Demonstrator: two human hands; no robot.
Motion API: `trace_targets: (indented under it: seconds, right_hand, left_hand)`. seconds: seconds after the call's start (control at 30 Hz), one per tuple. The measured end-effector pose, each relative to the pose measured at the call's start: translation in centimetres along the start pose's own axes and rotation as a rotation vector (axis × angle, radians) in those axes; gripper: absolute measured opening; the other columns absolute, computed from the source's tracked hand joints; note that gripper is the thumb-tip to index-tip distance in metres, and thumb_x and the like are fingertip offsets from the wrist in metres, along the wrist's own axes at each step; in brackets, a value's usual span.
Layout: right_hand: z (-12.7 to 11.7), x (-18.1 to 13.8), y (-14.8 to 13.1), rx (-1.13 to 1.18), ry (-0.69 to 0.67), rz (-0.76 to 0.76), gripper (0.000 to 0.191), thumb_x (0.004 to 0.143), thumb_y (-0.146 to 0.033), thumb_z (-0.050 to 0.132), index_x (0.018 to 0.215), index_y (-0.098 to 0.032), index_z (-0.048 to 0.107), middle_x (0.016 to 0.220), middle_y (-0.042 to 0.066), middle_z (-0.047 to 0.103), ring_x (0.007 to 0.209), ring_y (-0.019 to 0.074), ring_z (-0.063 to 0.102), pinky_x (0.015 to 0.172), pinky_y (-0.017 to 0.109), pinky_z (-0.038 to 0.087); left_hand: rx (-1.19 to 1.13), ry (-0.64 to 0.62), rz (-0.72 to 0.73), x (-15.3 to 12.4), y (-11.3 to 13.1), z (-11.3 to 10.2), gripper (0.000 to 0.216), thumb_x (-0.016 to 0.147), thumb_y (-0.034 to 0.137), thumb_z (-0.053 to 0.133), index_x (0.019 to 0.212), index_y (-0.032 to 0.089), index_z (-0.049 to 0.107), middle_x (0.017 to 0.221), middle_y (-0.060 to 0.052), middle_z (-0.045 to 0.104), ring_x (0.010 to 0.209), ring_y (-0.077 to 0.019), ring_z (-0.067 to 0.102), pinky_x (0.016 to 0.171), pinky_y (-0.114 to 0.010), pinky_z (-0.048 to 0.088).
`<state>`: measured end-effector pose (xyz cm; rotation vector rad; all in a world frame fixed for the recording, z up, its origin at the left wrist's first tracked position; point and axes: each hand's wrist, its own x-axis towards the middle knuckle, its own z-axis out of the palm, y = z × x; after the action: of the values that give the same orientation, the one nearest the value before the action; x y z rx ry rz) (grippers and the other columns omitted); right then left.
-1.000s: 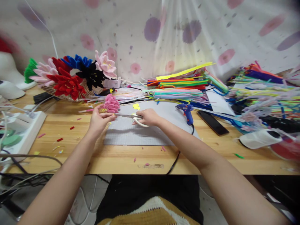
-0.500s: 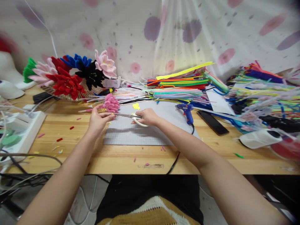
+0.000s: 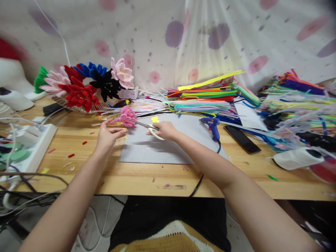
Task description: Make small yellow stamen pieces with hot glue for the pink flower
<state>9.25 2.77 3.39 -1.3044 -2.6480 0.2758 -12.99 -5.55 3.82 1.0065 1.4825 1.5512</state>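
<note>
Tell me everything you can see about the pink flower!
The pink flower looks fuzzy, like it is made of bent pipe cleaners, with many looped petals bunched together. It lies tilted at the far left corner of the grey mat. The left hand pinches it from below, and the scissors in the right hand point their blades at its base.

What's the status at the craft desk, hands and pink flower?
Left hand pinching the pink pipe-cleaner flower by its stem. Right hand gripping white-handled scissors, blades at the flower. Blue glue gun off right, clear.
</note>
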Motion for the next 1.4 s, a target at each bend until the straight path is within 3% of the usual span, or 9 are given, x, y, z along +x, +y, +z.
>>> trace_targets:
  seconds: [0.17, 0.27, 0.5, 0.7, 1.1, 1.23, 1.4]
  right_hand:
    - [-0.2, -0.9, 0.9, 0.029, 0.007, 0.037, 0.057, 0.073, -0.073, 0.039, 0.081, -0.021, 0.064, 0.076, 0.004, 0.066, 0.068, 0.015, 0.055, 0.055, 0.024, 0.022]
    - [-0.5, -2.0, 2.1, 0.091, 0.047, 0.103, 0.054, 0.074, -0.07, 0.043, 0.079, -0.022, 0.064, 0.076, 0.002, 0.065, 0.067, 0.0138, 0.053, 0.056, 0.023, 0.024]
    - [-1.3, -5.9, 5.9, 0.189, 0.114, 0.408, 0.054, 0.073, -0.07, 0.043, 0.089, -0.024, 0.067, 0.082, 0.003, 0.067, 0.073, 0.017, 0.057, 0.056, 0.024, 0.029]
    - [-0.2, -8.1, 7.7, 0.176, 0.168, 0.661, 0.056, 0.075, -0.069, 0.04, 0.092, -0.023, 0.067, 0.088, 0.008, 0.069, 0.079, 0.0227, 0.061, 0.056, 0.026, 0.032]
    - [0.1, -8.3, 9.5, 0.339, 0.248, 0.742, 0.058, 0.075, -0.071, 0.038, 0.093, -0.023, 0.066, 0.09, 0.007, 0.069, 0.087, 0.0239, 0.062, 0.064, 0.027, 0.039]
    - [0.2, -8.3, 9.8, 0.378, 0.266, 0.729, 0.056, 0.076, -0.068, 0.039, 0.095, -0.023, 0.066, 0.09, 0.007, 0.069, 0.086, 0.0223, 0.062, 0.065, 0.027, 0.04]
    - [0.3, -8.3, 9.8, 0.364, 0.274, 0.717, 0.055, 0.074, -0.07, 0.04, 0.087, -0.023, 0.067, 0.082, 0.006, 0.069, 0.078, 0.0216, 0.062, 0.059, 0.026, 0.037]
  left_hand:
    - [0.064, -0.043, -0.03, -0.1, 0.2, 1.0, 0.088, 0.05, 0.014, 0.077, 0.125, 0.017, 0.031, 0.07, 0.0, 0.068, 0.066, -0.0159, 0.066, 0.07, -0.034, 0.053]
    - [0.16, -0.067, 0.03, -0.2, 0.4, 1.7, 0.095, 0.049, 0.015, 0.077, 0.13, 0.017, 0.028, 0.067, 0.002, 0.067, 0.067, -0.0158, 0.066, 0.071, -0.032, 0.052]
    - [0.395, -0.119, 0.242, -0.9, 0.8, 4.3, 0.09, 0.055, 0.021, 0.073, 0.133, 0.02, 0.03, 0.07, 0.001, 0.067, 0.069, -0.0163, 0.066, 0.072, -0.03, 0.05]
    - [0.626, -0.128, 0.308, -1.0, 0.8, 8.4, 0.085, 0.063, 0.02, 0.067, 0.137, 0.019, 0.025, 0.074, 0.0, 0.068, 0.073, -0.016, 0.065, 0.073, -0.028, 0.046]
    - [1.034, -0.293, 0.385, 2.2, -0.6, 18.3, 0.079, 0.073, 0.018, 0.057, 0.141, 0.02, 0.018, 0.088, -0.006, 0.07, 0.086, -0.023, 0.063, 0.077, -0.032, 0.042]
    - [1.158, -0.323, 0.411, 3.3, -1.4, 20.1, 0.08, 0.072, 0.015, 0.054, 0.142, 0.017, 0.016, 0.089, -0.01, 0.07, 0.088, -0.0249, 0.063, 0.077, -0.033, 0.042]
    - [1.172, -0.377, 0.386, 4.3, -2.0, 20.5, 0.084, 0.068, 0.015, 0.056, 0.142, 0.015, 0.016, 0.089, -0.01, 0.07, 0.092, -0.0237, 0.063, 0.076, -0.03, 0.042]
